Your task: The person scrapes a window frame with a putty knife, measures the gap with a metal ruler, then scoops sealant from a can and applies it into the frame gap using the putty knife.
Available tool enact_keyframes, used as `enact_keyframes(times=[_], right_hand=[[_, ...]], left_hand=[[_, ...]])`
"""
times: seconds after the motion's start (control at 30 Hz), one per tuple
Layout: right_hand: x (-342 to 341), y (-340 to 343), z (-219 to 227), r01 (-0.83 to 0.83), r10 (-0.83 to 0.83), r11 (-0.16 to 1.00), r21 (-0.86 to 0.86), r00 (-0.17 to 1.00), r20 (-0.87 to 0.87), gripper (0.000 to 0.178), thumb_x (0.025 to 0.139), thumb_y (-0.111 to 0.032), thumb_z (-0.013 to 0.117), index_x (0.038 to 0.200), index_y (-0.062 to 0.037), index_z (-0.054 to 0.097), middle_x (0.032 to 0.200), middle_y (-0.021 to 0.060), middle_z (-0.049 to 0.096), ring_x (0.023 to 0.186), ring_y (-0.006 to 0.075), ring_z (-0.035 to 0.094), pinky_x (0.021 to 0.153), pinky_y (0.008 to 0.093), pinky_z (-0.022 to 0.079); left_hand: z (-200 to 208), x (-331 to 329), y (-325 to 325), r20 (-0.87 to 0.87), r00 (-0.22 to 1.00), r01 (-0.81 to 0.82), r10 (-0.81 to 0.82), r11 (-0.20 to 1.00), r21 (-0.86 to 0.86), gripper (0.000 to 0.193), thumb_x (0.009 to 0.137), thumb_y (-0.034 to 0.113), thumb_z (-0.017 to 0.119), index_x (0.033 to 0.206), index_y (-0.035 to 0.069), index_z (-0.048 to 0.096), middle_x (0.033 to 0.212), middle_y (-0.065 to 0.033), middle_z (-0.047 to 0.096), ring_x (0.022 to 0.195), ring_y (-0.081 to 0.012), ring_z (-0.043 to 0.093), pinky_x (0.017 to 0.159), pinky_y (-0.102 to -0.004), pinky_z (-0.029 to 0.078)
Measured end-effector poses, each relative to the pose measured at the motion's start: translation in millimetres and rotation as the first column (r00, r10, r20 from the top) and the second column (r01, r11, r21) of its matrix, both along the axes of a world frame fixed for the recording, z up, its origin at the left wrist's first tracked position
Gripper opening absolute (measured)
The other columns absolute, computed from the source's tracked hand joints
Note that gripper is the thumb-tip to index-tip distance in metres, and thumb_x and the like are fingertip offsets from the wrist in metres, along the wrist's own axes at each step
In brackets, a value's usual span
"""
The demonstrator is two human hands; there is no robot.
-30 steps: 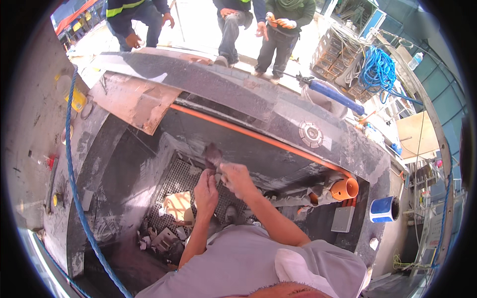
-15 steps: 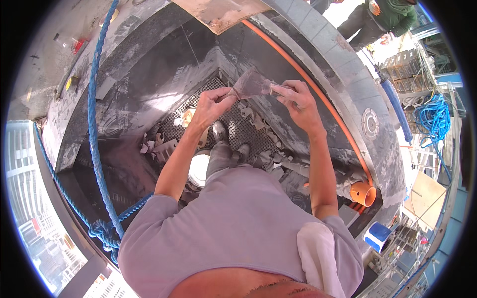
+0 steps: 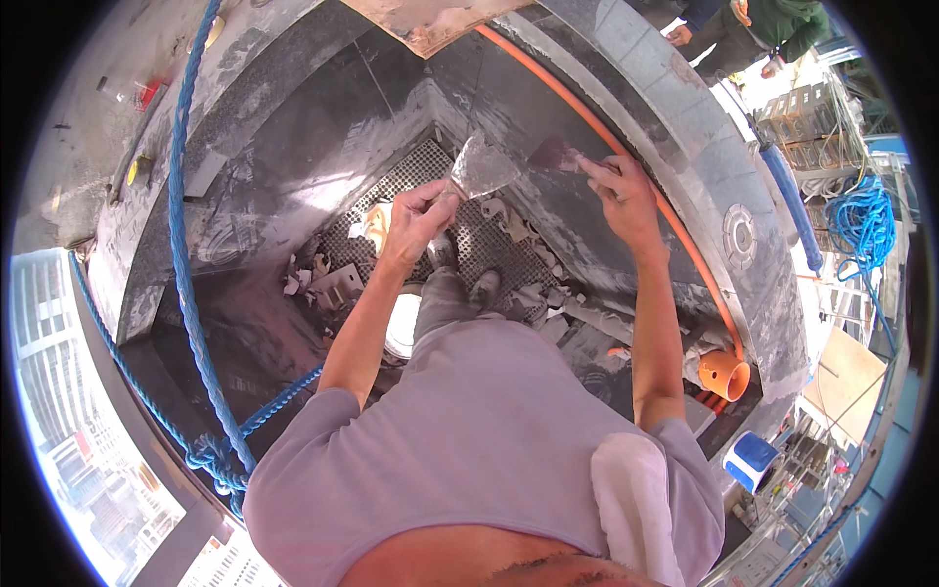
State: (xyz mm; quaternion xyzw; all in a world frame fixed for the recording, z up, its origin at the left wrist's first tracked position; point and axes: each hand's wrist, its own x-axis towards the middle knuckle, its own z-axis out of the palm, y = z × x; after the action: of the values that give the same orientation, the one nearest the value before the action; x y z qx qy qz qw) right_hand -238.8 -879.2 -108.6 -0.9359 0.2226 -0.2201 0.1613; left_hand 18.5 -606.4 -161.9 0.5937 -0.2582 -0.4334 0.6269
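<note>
In my left hand [image 3: 421, 220] is a wide putty knife [image 3: 485, 168], pinched near its handle, its blade grey and smeared. My right hand [image 3: 626, 201] grips a second, reddish-brown putty knife [image 3: 556, 154], whose blade points left toward the first one. A gap lies between the two blades. Both hands are raised over a dark pit corner; the handles are mostly covered by my fingers. Below my left forearm stands a white bucket [image 3: 402, 325], partly hidden by my leg.
Perforated black matting [image 3: 416, 171] lies under my boots, with scraps of debris [image 3: 337, 284] around it. A blue rope [image 3: 178, 196] runs down the left side. An orange pipe [image 3: 587, 112] curves along the right wall. Two people [image 3: 748, 39] are at the upper right.
The two putty knives, touching or overlapping before, have come apart. My right hand has moved right, and the left knife's blade has turned to show its grey face.
</note>
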Motion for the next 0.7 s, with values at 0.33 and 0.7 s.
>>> enact_keyframes(times=[0.33, 0.7], right_hand=[[41, 64, 1, 0.192, -0.195, 0.98, 0.05, 0.978, 0.073, 0.044, 0.098, -0.012, 0.081, 0.136, -0.033, 0.081, 0.112, 0.0082, 0.071, 0.103, 0.0292, 0.071, 0.084, 0.0426, 0.058], [111, 54, -123, 0.003, -0.116, 0.925, 0.381, 0.955, 0.274, 0.044, 0.113, -0.021, 0.064, 0.155, -0.0077, 0.062, 0.119, 0.0136, 0.075, 0.1, 0.0267, 0.072, 0.089, 0.0409, 0.059]], left_hand=[[63, -34, -33, 0.555, 0.831, -0.199, -0.03, 0.916, 0.347, 0.034, 0.094, 0.032, 0.076, 0.116, 0.007, 0.084, 0.079, -0.0099, 0.079, 0.07, -0.0177, 0.073, 0.072, -0.0359, 0.058], [-19, 2, 45, 0.55, 0.792, -0.519, 0.266, 0.767, 0.376, 0.04, 0.098, 0.036, 0.074, 0.121, 0.005, 0.082, 0.079, -0.0156, 0.076, 0.071, -0.0254, 0.075, 0.073, -0.0403, 0.058]])
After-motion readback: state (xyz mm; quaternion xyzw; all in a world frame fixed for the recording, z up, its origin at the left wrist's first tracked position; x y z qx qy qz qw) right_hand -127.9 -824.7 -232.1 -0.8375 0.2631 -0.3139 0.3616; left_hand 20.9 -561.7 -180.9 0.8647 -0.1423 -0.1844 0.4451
